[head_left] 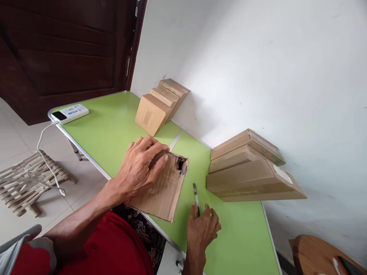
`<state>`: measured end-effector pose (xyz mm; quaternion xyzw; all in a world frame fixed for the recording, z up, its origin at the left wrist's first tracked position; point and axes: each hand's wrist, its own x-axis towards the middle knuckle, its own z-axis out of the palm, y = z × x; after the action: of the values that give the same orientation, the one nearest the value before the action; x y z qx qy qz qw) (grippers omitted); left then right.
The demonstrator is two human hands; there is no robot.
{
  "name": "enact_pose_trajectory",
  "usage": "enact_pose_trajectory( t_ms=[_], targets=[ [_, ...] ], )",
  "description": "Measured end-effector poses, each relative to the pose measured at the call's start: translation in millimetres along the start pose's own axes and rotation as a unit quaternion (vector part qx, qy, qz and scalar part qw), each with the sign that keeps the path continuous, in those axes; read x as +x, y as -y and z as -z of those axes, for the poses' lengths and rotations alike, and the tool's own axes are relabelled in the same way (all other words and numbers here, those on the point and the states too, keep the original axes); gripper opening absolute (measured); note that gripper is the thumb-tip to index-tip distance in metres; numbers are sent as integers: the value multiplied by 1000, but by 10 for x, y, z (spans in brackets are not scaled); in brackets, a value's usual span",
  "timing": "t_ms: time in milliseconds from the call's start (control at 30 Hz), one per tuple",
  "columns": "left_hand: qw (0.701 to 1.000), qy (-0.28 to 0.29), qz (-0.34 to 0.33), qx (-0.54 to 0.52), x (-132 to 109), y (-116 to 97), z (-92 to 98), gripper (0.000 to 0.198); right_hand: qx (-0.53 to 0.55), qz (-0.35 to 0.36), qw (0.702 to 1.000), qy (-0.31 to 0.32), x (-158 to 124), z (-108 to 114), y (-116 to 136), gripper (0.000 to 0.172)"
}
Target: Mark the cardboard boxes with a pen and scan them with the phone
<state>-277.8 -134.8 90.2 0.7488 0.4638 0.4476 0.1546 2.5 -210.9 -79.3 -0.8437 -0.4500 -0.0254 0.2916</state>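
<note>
My left hand (140, 168) lies on top of a brown cardboard box (163, 189) at the near edge of the green table (109, 126), its fingers curled over the box's upper side. The box has a torn hole near its far corner. My right hand (202, 227) rests on the table to the right of the box, fingertips pinched on the near end of a black pen (196, 196) that lies flat on the tabletop.
Three flat brown boxes (249, 168) lean against the white wall at the right. Three smaller boxes (159, 105) lean on the wall farther back. A white power bank (70, 113) with a cable sits at the table's far left corner. A slatted wooden stool (28, 181) stands on the floor.
</note>
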Motion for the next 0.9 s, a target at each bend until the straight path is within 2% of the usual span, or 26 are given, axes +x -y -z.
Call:
enact_pose_trajectory(
  t_ms=[133, 300, 367, 467, 533, 600, 667, 733, 767, 833, 900],
  targets=[
    [1000, -3, 9, 2, 6, 3, -9, 28, -18, 14, 1000, 12, -15, -100, -104, 55],
    [1000, 4, 28, -1, 18, -7, 32, 27, 11, 67, 996, 54, -21, -227, 62, 53],
    [999, 18, 35, -9, 27, -1, 91, 28, 27, 75, 995, 61, -23, -174, 142, 59],
    [997, 54, 41, -27, 49, 32, 195, 32, 53, 77, 995, 38, -133, 19, 293, 73],
    [996, 58, 53, -27, 71, 77, 244, 33, 116, 109, 986, 42, -333, 142, 449, 76],
    [996, 35, 76, -12, 96, 140, 267, 32, 205, 156, 962, 86, -616, 174, 662, 78],
    [995, 0, 102, 0, 118, 212, 273, 34, 242, 149, 952, 117, -886, 88, 914, 106],
    [993, -18, 120, -13, 123, 274, 271, 38, 266, 99, 954, 101, -1036, -78, 1170, 132],
    [992, -14, 120, -25, 116, 295, 269, 40, 283, 79, 951, 97, -1047, -164, 1288, 139],
    [994, 11, 98, -37, 76, 309, 260, 44, 326, 68, 938, 96, -953, -296, 1478, 133],
    [998, 18, 56, -8, 4, 281, 237, 47, 365, 88, 921, 104, -777, -341, 1572, 107]
  ],
)
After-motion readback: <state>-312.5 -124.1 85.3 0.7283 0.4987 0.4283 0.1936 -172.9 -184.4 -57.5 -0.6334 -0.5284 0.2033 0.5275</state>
